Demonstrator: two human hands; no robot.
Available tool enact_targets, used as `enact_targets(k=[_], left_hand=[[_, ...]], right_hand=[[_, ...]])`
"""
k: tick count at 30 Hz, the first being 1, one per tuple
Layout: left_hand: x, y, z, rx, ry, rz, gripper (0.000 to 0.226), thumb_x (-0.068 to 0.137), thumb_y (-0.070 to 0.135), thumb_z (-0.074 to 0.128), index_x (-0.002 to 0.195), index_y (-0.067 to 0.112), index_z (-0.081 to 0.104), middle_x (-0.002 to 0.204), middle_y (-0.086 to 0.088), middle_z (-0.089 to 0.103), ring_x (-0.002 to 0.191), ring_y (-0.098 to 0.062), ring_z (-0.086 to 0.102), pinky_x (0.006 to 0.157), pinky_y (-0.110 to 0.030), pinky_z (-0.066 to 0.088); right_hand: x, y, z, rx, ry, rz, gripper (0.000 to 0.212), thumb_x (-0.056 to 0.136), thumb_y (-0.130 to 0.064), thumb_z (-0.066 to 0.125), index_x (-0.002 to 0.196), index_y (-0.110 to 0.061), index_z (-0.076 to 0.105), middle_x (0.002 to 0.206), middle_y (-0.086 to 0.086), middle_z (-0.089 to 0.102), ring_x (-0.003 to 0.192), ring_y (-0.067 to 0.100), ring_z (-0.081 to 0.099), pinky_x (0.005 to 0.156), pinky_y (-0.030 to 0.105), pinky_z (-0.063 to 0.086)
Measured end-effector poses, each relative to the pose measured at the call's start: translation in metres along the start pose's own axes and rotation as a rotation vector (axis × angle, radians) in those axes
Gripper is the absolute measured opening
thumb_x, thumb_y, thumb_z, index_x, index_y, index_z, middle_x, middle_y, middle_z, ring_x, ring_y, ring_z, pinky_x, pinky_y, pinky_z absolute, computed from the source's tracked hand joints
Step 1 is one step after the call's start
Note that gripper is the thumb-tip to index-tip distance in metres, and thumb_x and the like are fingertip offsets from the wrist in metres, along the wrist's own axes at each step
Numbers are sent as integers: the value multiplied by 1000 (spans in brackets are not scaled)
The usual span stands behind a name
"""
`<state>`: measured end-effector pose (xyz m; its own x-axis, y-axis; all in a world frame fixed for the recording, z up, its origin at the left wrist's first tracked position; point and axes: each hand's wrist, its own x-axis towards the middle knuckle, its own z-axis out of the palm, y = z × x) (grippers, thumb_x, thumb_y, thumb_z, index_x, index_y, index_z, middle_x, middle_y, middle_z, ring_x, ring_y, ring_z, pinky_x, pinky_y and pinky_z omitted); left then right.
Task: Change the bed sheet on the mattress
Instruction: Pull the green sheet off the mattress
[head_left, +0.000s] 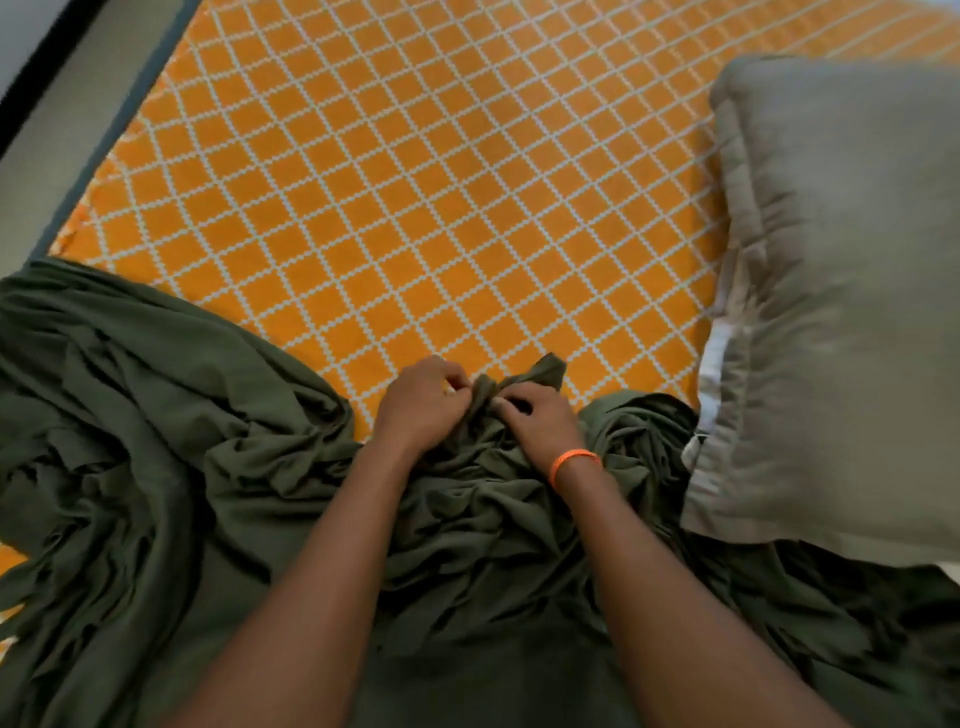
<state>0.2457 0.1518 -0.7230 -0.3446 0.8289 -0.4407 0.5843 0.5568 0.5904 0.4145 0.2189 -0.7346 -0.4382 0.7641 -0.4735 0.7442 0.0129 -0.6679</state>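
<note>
Together we bunch the dark green sheet (156, 441) at the near edge of the orange-checked mattress (415, 182): left hand (423, 400) and right hand (537, 423) both pinch its folds, beside a grey pillow (841, 286).

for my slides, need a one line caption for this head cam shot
Both hands, left hand and right hand, bunch a crumpled green sheet on an orange lattice-patterned mattress, beside a grey pillow.

Both forearms are bare, no sleeves showing; a thin orange wristband (574, 460) circles the right wrist.
</note>
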Motion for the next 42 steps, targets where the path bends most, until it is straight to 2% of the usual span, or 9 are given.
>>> enact_targets(k=[5,10,13,17,23,29,32,37,42], left_hand=[[-37,48,69,-126,-66,83,38,112,48,30,113,31,64,114,1,70,100,-22,64,85,-44,51],[-40,66,84,223,-320,-68,62,106,64,35,73,21,63,78,-7,65,78,-31,60,67,-36,44],[-29,95,86,414,-693,-205,45,104,53,51,102,12,70,106,-15,70,91,-31,63,76,-36,47],[-41,135,125,485,-266,-94,39,103,49,52,85,19,68,99,-10,75,92,-30,68,79,-39,55],[-18,233,168,-666,215,-97,28,111,26,46,100,12,69,92,-2,69,85,-18,62,77,-37,47],[29,329,187,-767,110,-25,92,72,92,56,128,20,67,122,0,73,111,-14,67,106,-43,51],[35,348,198,-557,114,-107,125,54,107,53,150,29,44,144,-1,61,132,-25,60,113,-57,43],[26,339,222,-467,29,-55,101,76,70,74,157,25,36,149,-9,59,134,-34,57,110,-47,47],[36,327,196,-523,177,91,61,75,57,71,129,30,65,123,4,75,114,-24,70,97,-45,55]], right_hand=[[-11,-4,-30,-331,-210,125,30,106,-27,46,91,-11,66,90,12,61,81,31,58,70,39,44],[-45,80,-77,-550,343,-14,18,93,-37,60,99,-21,66,112,8,59,108,31,54,97,46,45],[-61,104,-86,-588,-44,151,37,101,-42,48,126,-19,61,133,14,54,126,36,48,104,46,41],[-65,107,-102,-429,-398,273,37,104,-34,49,126,-9,65,134,21,63,121,38,61,93,40,49],[-57,73,-175,209,367,-120,34,97,-11,47,127,-12,64,124,10,60,98,10,54,91,26,44],[-36,135,-319,-82,1012,-103,28,82,-15,52,103,-16,71,110,10,69,105,35,62,92,44,45],[-48,207,-366,-378,945,196,38,86,-20,64,124,-21,61,139,10,55,125,37,53,96,49,44],[-54,245,-390,-196,737,654,137,61,-72,83,163,-26,5,160,21,33,149,38,32,115,64,21],[-41,212,-387,-83,848,523,78,72,-55,79,135,-16,57,128,20,66,119,42,62,95,49,50]])
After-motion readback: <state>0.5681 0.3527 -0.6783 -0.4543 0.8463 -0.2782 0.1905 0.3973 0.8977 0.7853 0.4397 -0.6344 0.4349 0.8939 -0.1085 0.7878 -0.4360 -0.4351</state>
